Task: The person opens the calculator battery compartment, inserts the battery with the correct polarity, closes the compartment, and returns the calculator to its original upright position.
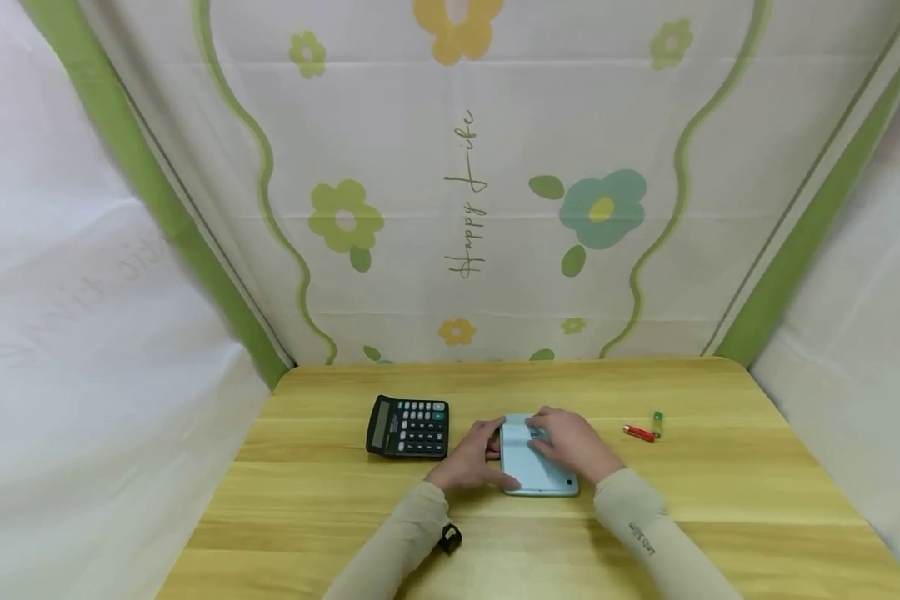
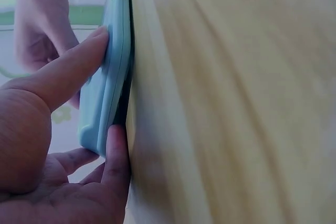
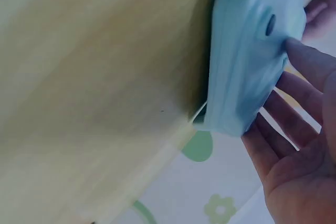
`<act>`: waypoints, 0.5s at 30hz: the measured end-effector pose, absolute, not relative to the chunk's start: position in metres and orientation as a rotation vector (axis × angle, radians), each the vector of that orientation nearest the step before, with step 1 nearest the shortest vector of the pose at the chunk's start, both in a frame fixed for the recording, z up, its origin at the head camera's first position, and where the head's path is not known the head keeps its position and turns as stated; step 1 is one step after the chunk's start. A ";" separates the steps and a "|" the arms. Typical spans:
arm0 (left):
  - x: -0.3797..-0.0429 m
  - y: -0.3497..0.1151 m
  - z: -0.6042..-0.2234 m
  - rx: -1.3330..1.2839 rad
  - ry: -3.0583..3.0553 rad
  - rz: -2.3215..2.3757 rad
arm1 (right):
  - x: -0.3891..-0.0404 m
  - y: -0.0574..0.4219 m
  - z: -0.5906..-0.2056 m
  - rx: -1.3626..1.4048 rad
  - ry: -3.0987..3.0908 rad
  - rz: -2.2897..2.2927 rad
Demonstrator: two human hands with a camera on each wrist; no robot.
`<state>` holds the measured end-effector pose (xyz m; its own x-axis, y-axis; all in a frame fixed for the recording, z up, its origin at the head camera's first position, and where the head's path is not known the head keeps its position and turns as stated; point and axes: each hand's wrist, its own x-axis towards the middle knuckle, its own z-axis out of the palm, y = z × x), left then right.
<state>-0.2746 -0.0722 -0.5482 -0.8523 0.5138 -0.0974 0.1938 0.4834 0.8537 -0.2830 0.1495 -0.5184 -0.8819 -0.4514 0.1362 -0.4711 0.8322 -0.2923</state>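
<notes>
A flat light-blue device (image 1: 540, 468) with rounded corners lies on the wooden table, a small dark round spot near one corner. No keys or screen show on its upper face. My left hand (image 1: 474, 463) grips its left side. In the left wrist view the thumb (image 2: 79, 66) presses the upper face while a fingertip (image 2: 115, 142) reaches under the slightly raised edge. My right hand (image 1: 573, 446) lies over the device's right part, fingertips touching a ridge across the upper face. The right wrist view shows that hand's thumb (image 3: 310, 64) against the face.
Left of the hands sits a black calculator (image 1: 411, 429). To the right lie a small red cylinder (image 1: 639, 433) and a small green cylinder (image 1: 657, 424). A black object (image 1: 451, 538) is beside the left sleeve. A flower-printed curtain (image 1: 457, 250) stands behind the table (image 1: 307, 517).
</notes>
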 end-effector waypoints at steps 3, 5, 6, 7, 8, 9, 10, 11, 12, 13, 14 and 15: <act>-0.272 -0.070 -0.549 0.594 2.391 1.301 | -0.283 0.146 -0.519 0.725 -2.975 0.451; -0.271 -0.069 -0.549 0.591 2.402 1.297 | -0.282 0.146 -0.518 0.715 -2.982 0.453; -0.271 -0.069 -0.549 0.585 2.406 1.297 | -0.282 0.146 -0.517 0.712 -2.984 0.463; -0.271 -0.070 -0.549 0.579 2.408 1.300 | -0.283 0.146 -0.516 0.715 -2.981 0.476; -0.271 -0.070 -0.549 0.577 2.414 1.298 | -0.283 0.146 -0.515 0.720 -2.979 0.487; -0.272 -0.070 -0.549 0.575 2.418 1.297 | -0.283 0.147 -0.514 0.723 -2.977 0.493; -0.272 -0.071 -0.549 0.574 2.421 1.297 | -0.283 0.147 -0.514 0.729 -2.976 0.494; -0.272 -0.071 -0.549 0.572 2.419 1.298 | -0.284 0.147 -0.513 0.736 -2.973 0.499; -0.272 -0.071 -0.549 0.572 2.418 1.298 | -0.284 0.147 -0.512 0.744 -2.970 0.494; -0.273 -0.071 -0.549 0.573 2.417 1.300 | -0.284 0.147 -0.512 0.753 -2.965 0.493; -0.273 -0.071 -0.548 0.575 2.418 1.300 | -0.285 0.147 -0.511 0.761 -2.963 0.482; -0.273 -0.071 -0.548 0.575 2.418 1.301 | -0.285 0.147 -0.510 0.768 -2.962 0.473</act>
<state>-0.2731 -0.0712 -0.5481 -0.8622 0.4966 -0.0995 0.1906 0.5001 0.8447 -0.2846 0.1468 -0.5102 -0.8760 -0.4674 0.1188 -0.4812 0.8305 -0.2808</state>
